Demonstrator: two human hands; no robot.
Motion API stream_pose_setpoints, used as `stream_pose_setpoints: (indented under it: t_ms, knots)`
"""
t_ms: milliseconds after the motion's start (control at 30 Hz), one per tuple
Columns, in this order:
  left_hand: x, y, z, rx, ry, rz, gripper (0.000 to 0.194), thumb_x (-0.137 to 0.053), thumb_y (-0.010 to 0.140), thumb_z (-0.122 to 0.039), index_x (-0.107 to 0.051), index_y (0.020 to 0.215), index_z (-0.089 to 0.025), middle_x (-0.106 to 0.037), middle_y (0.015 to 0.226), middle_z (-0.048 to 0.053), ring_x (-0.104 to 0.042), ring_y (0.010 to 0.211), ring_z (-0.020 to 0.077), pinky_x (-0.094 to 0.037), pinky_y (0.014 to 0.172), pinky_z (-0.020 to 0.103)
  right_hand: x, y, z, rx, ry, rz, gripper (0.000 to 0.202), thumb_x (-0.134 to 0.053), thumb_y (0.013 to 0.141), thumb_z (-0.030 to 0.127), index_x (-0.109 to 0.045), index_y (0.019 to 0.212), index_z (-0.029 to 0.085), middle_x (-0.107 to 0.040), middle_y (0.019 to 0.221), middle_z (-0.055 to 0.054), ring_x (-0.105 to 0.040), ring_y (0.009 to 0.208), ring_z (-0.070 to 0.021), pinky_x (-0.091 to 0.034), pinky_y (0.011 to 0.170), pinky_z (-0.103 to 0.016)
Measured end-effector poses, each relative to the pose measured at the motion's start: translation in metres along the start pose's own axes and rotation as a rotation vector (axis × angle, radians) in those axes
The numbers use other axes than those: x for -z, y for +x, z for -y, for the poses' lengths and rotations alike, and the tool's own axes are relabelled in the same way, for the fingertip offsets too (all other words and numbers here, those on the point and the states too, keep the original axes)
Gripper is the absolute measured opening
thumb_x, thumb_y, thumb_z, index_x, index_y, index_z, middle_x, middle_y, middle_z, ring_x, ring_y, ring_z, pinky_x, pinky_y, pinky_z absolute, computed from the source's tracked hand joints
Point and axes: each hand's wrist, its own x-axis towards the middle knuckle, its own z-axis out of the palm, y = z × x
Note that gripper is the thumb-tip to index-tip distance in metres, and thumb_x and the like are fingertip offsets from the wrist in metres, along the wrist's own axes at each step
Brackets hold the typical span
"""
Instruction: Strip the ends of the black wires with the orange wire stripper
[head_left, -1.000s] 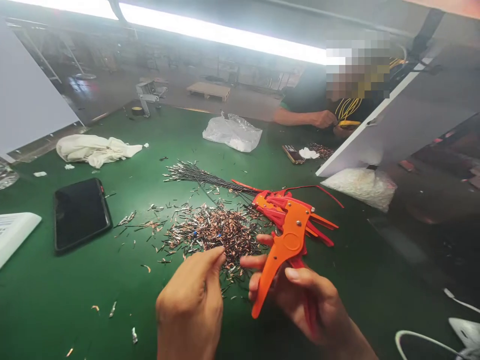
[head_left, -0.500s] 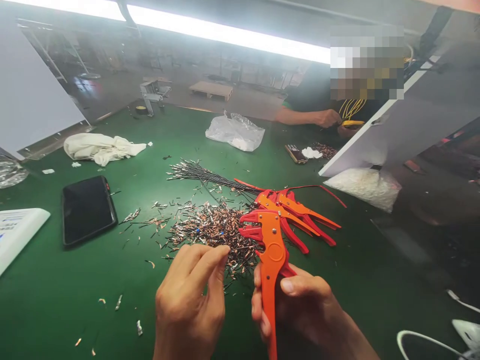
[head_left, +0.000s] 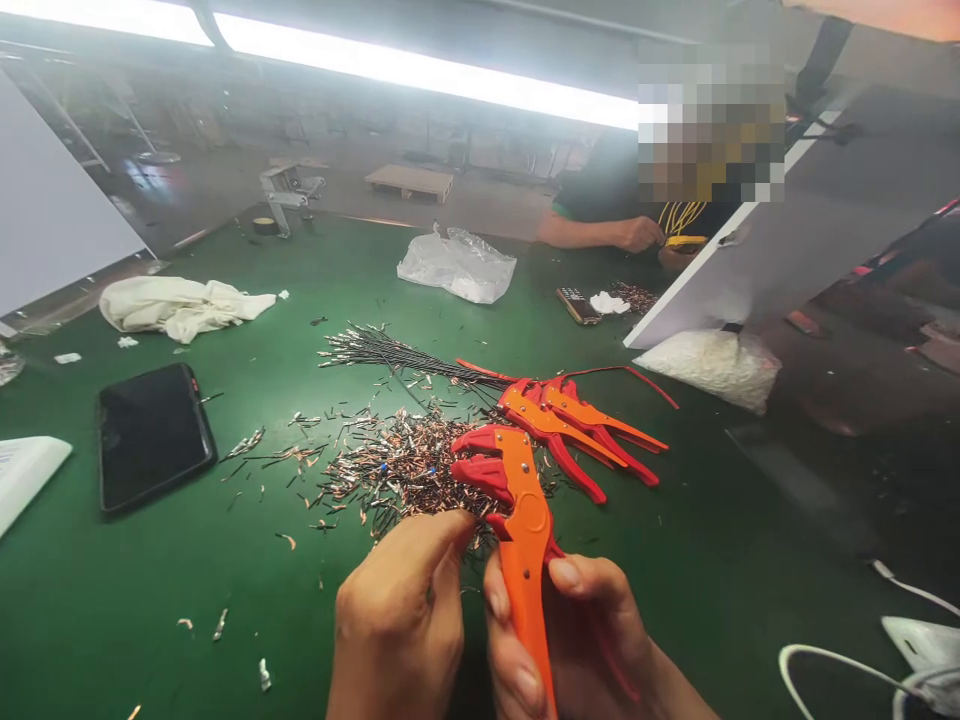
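My right hand (head_left: pixel 592 610) is wrapped round the handles of an orange and red wire stripper (head_left: pixel 525 500). Its red jaws are parted and face left. Close by on the left, my left hand (head_left: pixel 409 590) is closed in a pinch near the stripper's head. What the pinch holds, if anything, is hidden behind the fingers. Behind both hands lies a heap of black and copper wire scraps (head_left: pixel 405 455). A bundle of black wires (head_left: pixel 405 350) with bare silvery ends rests beyond the heap. Two more wire strippers (head_left: pixel 532 410), (head_left: pixel 592 415) lie beside it.
A black phone (head_left: pixel 155 435) and a white cloth (head_left: pixel 184 305) lie on the left. Farther back is a clear plastic bag (head_left: pixel 457 265). Across the green table (head_left: pixel 247 580), a person (head_left: pixel 592 190) handles yellow wires by a white partition (head_left: pixel 720 240). White cable (head_left: pixel 825 650) sits front right.
My left hand has moved right, closer to the stripper. The stripper has shifted slightly left and down in view, and the whole scene has slid a little left with the camera.
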Motion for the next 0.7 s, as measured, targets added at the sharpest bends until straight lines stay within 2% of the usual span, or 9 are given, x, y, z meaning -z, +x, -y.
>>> stream_pose_setpoints:
  t_ms: [167,333,500,700]
  knots:
    - [-0.0021,0.0008,-0.0037,-0.008,-0.004,0.005,0.02,-0.054,0.089,-0.008,-0.063,0.097,-0.024,-0.073,0.081,-0.006,-0.069,0.068,0.0058,-0.052,0.063,0.013,0.0061,0.0001,-0.004,0.016,0.051,0.026,0.039,-0.052,0.088,0.05,-0.061,0.089,0.012,-0.059,0.058,0.0,-0.052,0.044,-0.0102,-0.042,0.05,-0.023]
    - [-0.0046,-0.0009,-0.0042,0.012,-0.006,0.016,0.019,-0.054,0.09,-0.009,-0.064,0.099,-0.023,-0.074,0.084,-0.004,-0.07,0.071,0.0075,-0.053,0.066,0.014,0.008,-0.002,-0.0041,-0.003,0.013,-0.044,0.047,-0.042,0.094,0.059,-0.056,0.085,0.016,-0.052,0.054,0.003,-0.047,0.041,-0.0092,-0.04,0.046,-0.021]
    - [-0.0053,-0.001,-0.0065,0.049,0.028,0.068,0.017,-0.051,0.092,-0.012,-0.063,0.092,-0.025,-0.07,0.074,-0.006,-0.067,0.062,0.0077,-0.05,0.059,0.016,0.0079,-0.0002,-0.0054,0.004,-0.002,-0.116,0.05,-0.046,0.088,0.068,-0.052,0.079,0.019,-0.048,0.049,0.006,-0.042,0.034,-0.0079,-0.04,0.04,-0.019]
    - [-0.0088,-0.0061,0.0005,0.179,0.158,0.205,0.018,-0.046,0.095,-0.019,-0.062,0.097,-0.028,-0.07,0.07,-0.006,-0.067,0.054,0.0115,-0.046,0.051,0.02,0.0105,0.0022,-0.0086,-0.028,0.041,-0.211,0.046,-0.057,0.085,0.063,-0.054,0.077,0.018,-0.051,0.045,0.006,-0.041,0.029,-0.007,-0.04,0.034,-0.017]
